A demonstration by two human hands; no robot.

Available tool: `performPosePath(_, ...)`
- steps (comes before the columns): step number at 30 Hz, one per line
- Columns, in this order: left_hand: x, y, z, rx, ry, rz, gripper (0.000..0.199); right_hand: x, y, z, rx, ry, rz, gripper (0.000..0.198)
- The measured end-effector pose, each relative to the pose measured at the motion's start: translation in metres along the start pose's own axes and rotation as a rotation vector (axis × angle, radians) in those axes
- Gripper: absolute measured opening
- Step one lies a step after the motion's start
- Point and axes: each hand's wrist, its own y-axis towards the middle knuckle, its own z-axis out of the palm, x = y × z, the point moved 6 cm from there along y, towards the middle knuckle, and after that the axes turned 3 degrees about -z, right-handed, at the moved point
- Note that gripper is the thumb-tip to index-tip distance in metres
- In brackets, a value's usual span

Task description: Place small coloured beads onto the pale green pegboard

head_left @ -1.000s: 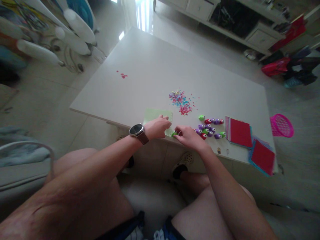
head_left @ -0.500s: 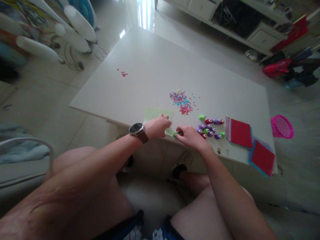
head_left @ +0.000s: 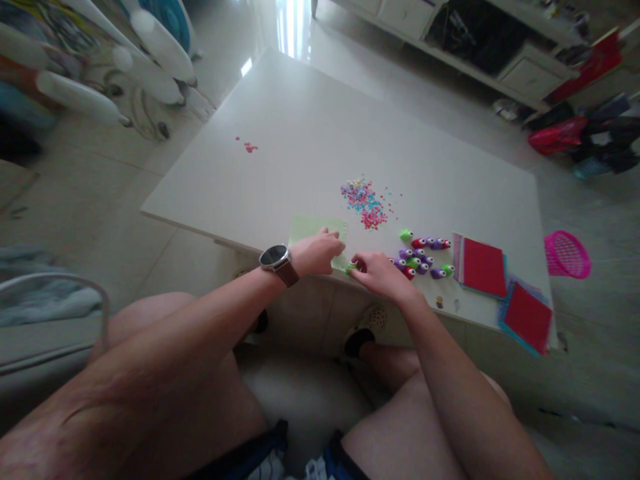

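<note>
My left hand lies on a light green sheet of paper, fingers stretched towards its right part, a watch on the wrist. Small holes run along the sheet's right edge. At the sheet's lower right corner, my right hand is closed on a small green craft punch, which the fingers partly cover. To the right of that hand stand several similar punches in purple, red and green. Beyond both hands lies a heap of tiny coloured paper bits.
Stacks of coloured paper squares, red on top, lie at the table's right end. A few red bits are on the far left of the white table. A pink basket stands beyond the right edge.
The view has shifted very slightly. Both hands stay in place on the paper and the punch, with no clear movement.
</note>
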Motion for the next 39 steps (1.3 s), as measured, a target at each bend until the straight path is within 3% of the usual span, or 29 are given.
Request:
performPosePath(20,-0.0001,0.0003,-0.0014,-0.033,-0.009,0.016,0.026,-0.0002,-0.0003,0.0019,-0.008,0.05,-0.002,0.007)
performPosePath(39,-0.0007,-0.0018,0.0006,0.017,-0.01,-0.017,0.034,0.007,-0.0018,0.0039,0.048,-0.073,-0.089,0.022)
